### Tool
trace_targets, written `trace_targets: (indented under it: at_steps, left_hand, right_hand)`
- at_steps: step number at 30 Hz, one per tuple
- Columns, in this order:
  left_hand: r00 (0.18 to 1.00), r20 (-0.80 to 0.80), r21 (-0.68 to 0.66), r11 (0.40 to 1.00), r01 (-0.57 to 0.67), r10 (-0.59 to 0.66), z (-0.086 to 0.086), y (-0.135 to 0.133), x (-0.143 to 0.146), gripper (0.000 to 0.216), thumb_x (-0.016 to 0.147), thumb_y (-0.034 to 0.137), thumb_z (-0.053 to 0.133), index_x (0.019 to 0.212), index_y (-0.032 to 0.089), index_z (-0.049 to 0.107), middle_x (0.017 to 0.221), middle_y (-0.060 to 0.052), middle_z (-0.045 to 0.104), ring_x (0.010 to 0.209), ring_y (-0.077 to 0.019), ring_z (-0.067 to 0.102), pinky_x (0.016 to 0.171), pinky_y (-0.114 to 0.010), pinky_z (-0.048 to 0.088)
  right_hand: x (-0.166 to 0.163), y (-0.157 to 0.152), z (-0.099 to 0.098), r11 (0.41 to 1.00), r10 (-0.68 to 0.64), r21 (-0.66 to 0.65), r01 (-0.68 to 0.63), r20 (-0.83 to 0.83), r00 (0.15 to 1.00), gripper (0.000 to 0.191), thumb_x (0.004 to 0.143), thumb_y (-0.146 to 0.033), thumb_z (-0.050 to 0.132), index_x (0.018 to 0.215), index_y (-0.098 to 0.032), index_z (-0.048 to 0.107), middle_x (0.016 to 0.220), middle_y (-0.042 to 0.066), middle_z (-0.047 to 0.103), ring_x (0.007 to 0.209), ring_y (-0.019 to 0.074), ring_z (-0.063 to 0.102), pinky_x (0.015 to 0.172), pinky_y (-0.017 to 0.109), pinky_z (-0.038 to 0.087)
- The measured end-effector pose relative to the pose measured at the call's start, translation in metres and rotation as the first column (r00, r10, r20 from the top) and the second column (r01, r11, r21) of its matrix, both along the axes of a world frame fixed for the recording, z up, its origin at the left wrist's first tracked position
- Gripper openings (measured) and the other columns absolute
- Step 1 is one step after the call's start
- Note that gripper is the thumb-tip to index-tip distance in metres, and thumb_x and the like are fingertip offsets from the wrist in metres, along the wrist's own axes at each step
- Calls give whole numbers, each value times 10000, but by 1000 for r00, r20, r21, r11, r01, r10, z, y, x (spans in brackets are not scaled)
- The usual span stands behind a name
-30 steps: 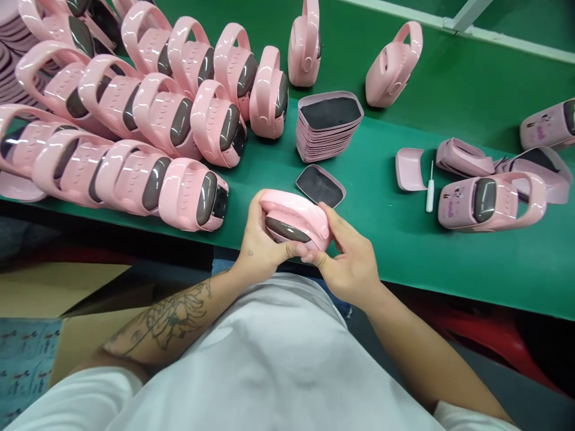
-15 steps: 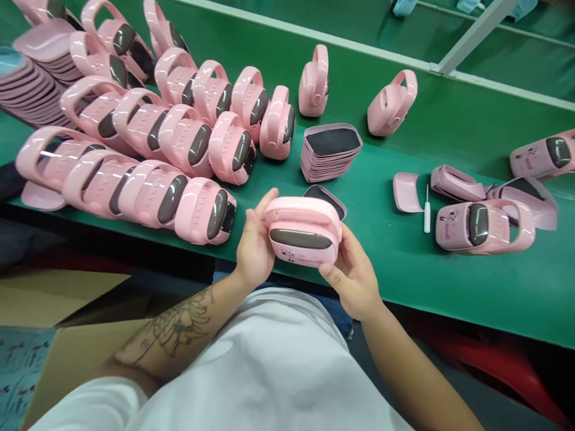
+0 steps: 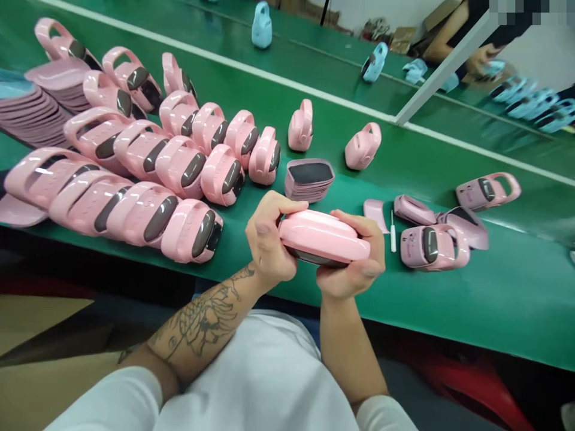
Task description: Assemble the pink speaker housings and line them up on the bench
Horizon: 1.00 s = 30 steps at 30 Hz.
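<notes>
I hold one pink handled case (image 3: 324,237) between both hands, raised over the near edge of the green table (image 3: 471,287). My left hand (image 3: 268,236) grips its left end with the fingers curled over the top. On the other end, my right hand (image 3: 356,263) wraps around from below. The case lies sideways with its dark window facing down toward me. A stack of pink lids with dark pads (image 3: 309,178) sits just beyond my hands.
Rows of finished pink cases (image 3: 148,173) crowd the table's left half. To the right lie a pink case (image 3: 433,246), loose pink parts (image 3: 411,209) and a small white tool (image 3: 393,232). Blue cases (image 3: 262,25) stand on the far belt, where another person's arm (image 3: 458,33) shows. A cardboard box (image 3: 40,335) sits below left.
Both hands lifted the pink case up from the table edge and turned it, so its window now faces down. The view tilted upward, showing the far belt.
</notes>
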State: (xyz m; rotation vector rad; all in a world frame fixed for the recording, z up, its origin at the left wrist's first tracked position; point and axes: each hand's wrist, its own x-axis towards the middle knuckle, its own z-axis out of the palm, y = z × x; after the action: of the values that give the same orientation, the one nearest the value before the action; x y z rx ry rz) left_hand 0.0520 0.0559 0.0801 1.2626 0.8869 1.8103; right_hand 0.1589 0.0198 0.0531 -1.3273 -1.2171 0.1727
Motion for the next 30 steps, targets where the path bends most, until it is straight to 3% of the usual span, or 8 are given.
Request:
trace_targets:
  at_steps: [4,7,10,12,15,21,25,30]
  left_hand:
    - [991,36,-39,991,127,-126,10,18,9,776,1041,759,277,915,214,816,896,-97,697,878,-276,669,842,-462,532]
    - [967,77,-222,941,254,-243,11,35,18,748,1086,681,234,1002,202,803,963,-96,761,952,-279,717,894,-457,563]
    - [950,-102,-257,930,261,-295,13,38,25,483,1072,570,470,1298,219,713,1277,-105,752,1207,-294,698,1074,-479,541]
    - [901,-307,-214,944,250,-308,15,32,23,338,1024,442,605,1269,233,706,1336,-103,727,1269,-292,674,1129,-481,522]
    - [767,-504,-228,918,325,-397,17,18,11,184,1001,340,608,1109,252,727,1206,-84,767,1155,-271,726,1048,-458,590]
    - [378,-844,-211,885,416,-380,25,2,-39,258,932,270,642,1172,281,736,1247,-76,792,1125,-294,772,983,-453,655]
    - [254,-929,-152,904,399,-268,62,11,-79,277,919,304,688,1189,314,750,1287,-55,792,1138,-279,778,993,-391,650]
    - [200,-922,-275,925,264,-331,115,110,-76,296,919,393,712,1194,301,773,1218,-46,807,1119,-312,769,978,-419,622]
  right_hand:
    - [28,1,25,973,177,122,-195,144,974,669,977,-753,401,1374,-257,611,1233,163,650,1145,417,671,1002,637,551]
    - [64,4,47,954,299,-63,-293,288,910,505,930,-559,678,1340,-268,628,1209,114,699,1084,344,698,929,515,589]
    - [116,35,76,934,116,-357,-17,257,959,464,901,-585,707,1212,-241,687,1051,63,734,943,279,684,825,414,576]
    - [155,76,96,846,-99,-485,224,270,958,446,904,-579,720,1163,-216,691,1030,52,727,908,246,665,810,380,559]
    - [207,148,112,756,-189,-578,308,257,948,338,959,-438,731,1106,-135,701,1064,93,726,936,230,677,846,379,575]
    - [251,230,86,511,-165,-809,290,239,957,419,1023,-413,714,1348,-155,652,1350,122,679,1151,263,709,969,464,629]
    - [268,248,71,334,-86,-892,306,295,952,404,1023,-412,713,1331,-156,659,1328,119,690,1129,252,715,955,455,633]
    - [277,262,83,365,-13,-836,410,436,900,474,936,-414,820,1275,-109,687,1352,176,678,1242,323,674,1068,554,571]
